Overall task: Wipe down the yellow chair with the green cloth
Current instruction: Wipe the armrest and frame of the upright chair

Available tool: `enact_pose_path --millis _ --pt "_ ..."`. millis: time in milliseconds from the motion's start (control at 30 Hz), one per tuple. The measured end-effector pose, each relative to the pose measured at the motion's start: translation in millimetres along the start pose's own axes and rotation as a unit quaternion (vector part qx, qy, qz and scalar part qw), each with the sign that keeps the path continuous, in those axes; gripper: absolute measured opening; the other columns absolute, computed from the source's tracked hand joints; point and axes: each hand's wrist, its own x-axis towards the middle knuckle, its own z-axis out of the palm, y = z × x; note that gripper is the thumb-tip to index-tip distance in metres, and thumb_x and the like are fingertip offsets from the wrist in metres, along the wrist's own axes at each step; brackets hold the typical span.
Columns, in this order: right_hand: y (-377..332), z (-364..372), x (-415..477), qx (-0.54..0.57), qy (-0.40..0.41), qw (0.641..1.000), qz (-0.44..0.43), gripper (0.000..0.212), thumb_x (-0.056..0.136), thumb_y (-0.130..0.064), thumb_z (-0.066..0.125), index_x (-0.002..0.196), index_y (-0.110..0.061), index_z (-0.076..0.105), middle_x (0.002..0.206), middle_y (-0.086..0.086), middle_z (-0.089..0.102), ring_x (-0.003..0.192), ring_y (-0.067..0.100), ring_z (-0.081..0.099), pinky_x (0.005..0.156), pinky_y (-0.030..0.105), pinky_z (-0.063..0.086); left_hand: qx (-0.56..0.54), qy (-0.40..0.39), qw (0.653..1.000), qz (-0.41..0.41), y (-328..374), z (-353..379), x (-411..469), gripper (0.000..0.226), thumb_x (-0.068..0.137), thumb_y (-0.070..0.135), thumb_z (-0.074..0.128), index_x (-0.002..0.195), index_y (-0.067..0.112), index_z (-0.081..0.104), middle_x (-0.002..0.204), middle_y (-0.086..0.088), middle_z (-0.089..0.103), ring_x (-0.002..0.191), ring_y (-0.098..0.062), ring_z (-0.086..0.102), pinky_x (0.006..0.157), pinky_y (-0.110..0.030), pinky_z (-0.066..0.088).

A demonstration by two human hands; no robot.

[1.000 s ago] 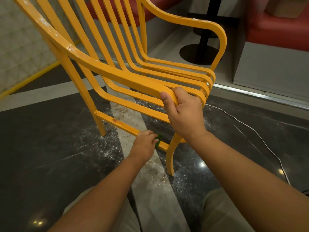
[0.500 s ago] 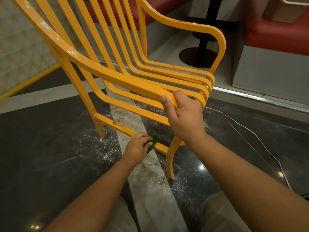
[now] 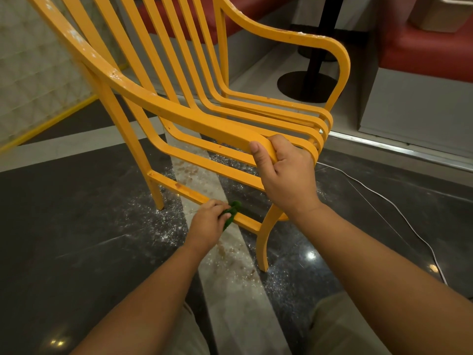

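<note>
A yellow slatted chair [image 3: 179,116] stands tilted on the dark floor, its near armrest running from upper left to the centre. My right hand [image 3: 286,175] grips the front end of that armrest, thumb on top. Down low, my left hand [image 3: 208,222] holds a bunched green cloth [image 3: 231,212] against the lower side rail [image 3: 189,192] between the chair's legs. Most of the cloth is hidden by my fingers.
White dust and brown specks lie on the floor [image 3: 76,226] under the chair. A thin white cable [image 3: 399,213] runs across the floor at right. A black table pedestal [image 3: 309,85] and red bench seats [image 3: 422,52] stand behind.
My left hand has slid the green cloth slightly left and back along the lower rail, and more of the cloth now shows. My right hand keeps its grip on the armrest.
</note>
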Motion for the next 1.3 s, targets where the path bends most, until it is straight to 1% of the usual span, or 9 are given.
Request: enact_pose_path --millis 100,200,333,467,667,800,933,1100,1300 --pt "-1 0 0 0.002 0.003 1.000 -0.004 0.055 0.100 -0.057 0.040 0.085 -0.009 0.060 0.062 0.002 0.058 0.056 0.020 0.055 0.051 0.045 0.045 -0.051 0.148 0.976 -0.151 -10 -4 -3 0.023 0.096 0.019 0.063 0.116 0.008 0.068 0.115 -0.005 0.062 0.097 -0.012 0.052 0.092 -0.033 0.048" --pt "-1 1 0 0.001 0.005 1.000 -0.005 0.056 0.100 -0.058 0.039 0.084 -0.009 0.060 0.062 0.002 0.057 0.056 0.021 0.054 0.051 0.045 0.045 -0.122 0.183 0.944 -0.248 -11 1 -6 0.024 0.093 0.020 0.068 0.113 0.005 0.066 0.115 -0.010 0.059 0.099 -0.020 0.057 0.092 -0.037 0.051" --pt "0 1 -1 0.000 0.006 1.000 -0.004 0.058 0.100 -0.060 0.038 0.083 -0.009 0.060 0.061 0.002 0.056 0.055 0.021 0.053 0.050 0.045 0.044 -0.141 0.151 0.952 -0.226 4 21 -23 0.022 0.090 0.018 0.073 0.105 0.006 0.064 0.104 -0.004 0.058 0.094 -0.019 0.058 0.082 -0.029 0.053" --pt "0 2 -1 -0.001 0.007 1.000 -0.006 0.059 0.100 -0.061 0.037 0.082 -0.009 0.059 0.060 0.001 0.054 0.054 0.020 0.052 0.049 0.045 0.044 -0.124 0.118 0.965 -0.201 4 28 -27 0.015 0.088 0.010 0.072 0.099 0.008 0.061 0.100 -0.003 0.059 0.088 -0.016 0.056 0.069 -0.010 0.038" --pt "0 2 0 -0.003 0.005 1.000 -0.006 0.056 0.100 -0.059 0.038 0.082 -0.010 0.059 0.060 0.000 0.054 0.055 0.019 0.052 0.050 0.043 0.044 -0.157 0.151 0.933 -0.286 -13 21 -10 0.010 0.093 0.007 0.066 0.099 0.005 0.059 0.097 -0.010 0.064 0.090 -0.027 0.062 0.073 -0.028 0.046" --pt "0 2 -1 -0.002 0.014 1.000 -0.012 0.053 0.100 -0.056 0.041 0.081 -0.009 0.059 0.059 0.000 0.053 0.054 0.019 0.051 0.049 0.043 0.042 -0.138 0.166 0.952 -0.219 10 33 -26 0.007 0.094 0.009 0.064 0.098 0.010 0.058 0.095 -0.004 0.059 0.085 -0.018 0.056 0.065 -0.018 0.039" --pt "0 2 -1 -0.001 0.019 1.000 -0.011 0.052 0.100 -0.054 0.042 0.079 -0.009 0.058 0.058 0.000 0.051 0.053 0.019 0.050 0.049 0.042 0.042 -0.112 0.166 0.959 -0.198 3 31 -22 0.013 0.093 0.005 0.063 0.106 0.001 0.063 0.103 -0.005 0.057 0.091 -0.018 0.053 0.079 -0.030 0.046" --pt "-1 2 -1 0.001 0.010 1.000 -0.006 0.054 0.100 -0.057 0.040 0.081 -0.009 0.059 0.059 0.001 0.054 0.055 0.020 0.052 0.050 0.044 0.044 -0.064 0.199 0.950 -0.231 -10 8 -2 0.019 0.096 0.008 0.060 0.112 0.001 0.067 0.118 -0.011 0.061 0.104 -0.026 0.058 0.091 -0.029 0.045" --pt "-1 1 -1 0.005 0.010 1.000 -0.004 0.055 0.100 -0.057 0.040 0.082 -0.009 0.059 0.059 -0.001 0.053 0.055 0.018 0.051 0.050 0.043 0.043 0.074 0.062 0.994 -0.041 2 10 1 0.030 0.102 0.015 0.050 0.127 0.012 0.065 0.130 0.001 0.063 0.110 -0.022 0.048 0.096 -0.035 0.044"
